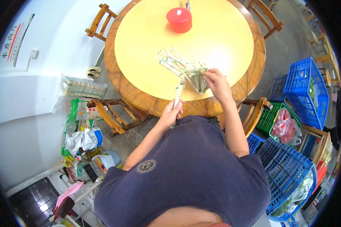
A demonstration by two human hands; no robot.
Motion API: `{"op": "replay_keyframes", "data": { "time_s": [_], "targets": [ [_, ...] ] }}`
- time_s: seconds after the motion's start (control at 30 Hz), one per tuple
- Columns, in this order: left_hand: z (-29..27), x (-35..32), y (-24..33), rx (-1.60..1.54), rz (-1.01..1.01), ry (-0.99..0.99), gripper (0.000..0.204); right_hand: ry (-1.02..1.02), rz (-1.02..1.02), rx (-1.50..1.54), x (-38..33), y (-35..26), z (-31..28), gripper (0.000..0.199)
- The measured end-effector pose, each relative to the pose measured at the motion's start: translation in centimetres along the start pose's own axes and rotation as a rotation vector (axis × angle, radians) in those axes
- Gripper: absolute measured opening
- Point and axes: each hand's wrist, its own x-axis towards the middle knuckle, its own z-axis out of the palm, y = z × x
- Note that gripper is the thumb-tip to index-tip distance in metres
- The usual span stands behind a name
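Note:
My left hand [172, 112] is closed round slim white wrapped sticks [179, 94] with green marks, which look like paper-wrapped chopsticks. They point up and away from me over the near edge of the round table [140, 49]. Just right of them stands a clear container or bag [198, 84], packed with thin sticks whose white and green ends spread at the top. My right hand [219, 85] is at its upper right, fingers bent together at the stick ends; what they pinch is too small to make out. More white wrapped sticks [170, 61] lie fanned out beyond it.
A red round box [179, 20] sits toward the table's far side. Wooden chairs [115, 115] stand round the table. Blue crates [307, 92] and a green crate with a bag of red produce [286, 126] are at the right; bags and bottles [85, 140] crowd the left wall.

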Motion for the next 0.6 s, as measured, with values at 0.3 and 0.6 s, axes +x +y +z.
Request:
{"op": "replay_keyframes", "data": {
  "time_s": [0.3,0.6],
  "targets": [
    [0.7,0.0,1.1,-0.045,0.044,-0.124,0.034,-0.104,0.183,-0.051,-1.5,-3.0,-0.2,0.045],
    [4.8,0.5,3.6,0.186,-0.013,-0.388,0.038,-0.153,0.314,0.47,-6.1,-4.0,-1.8,0.035]
  ]
}}
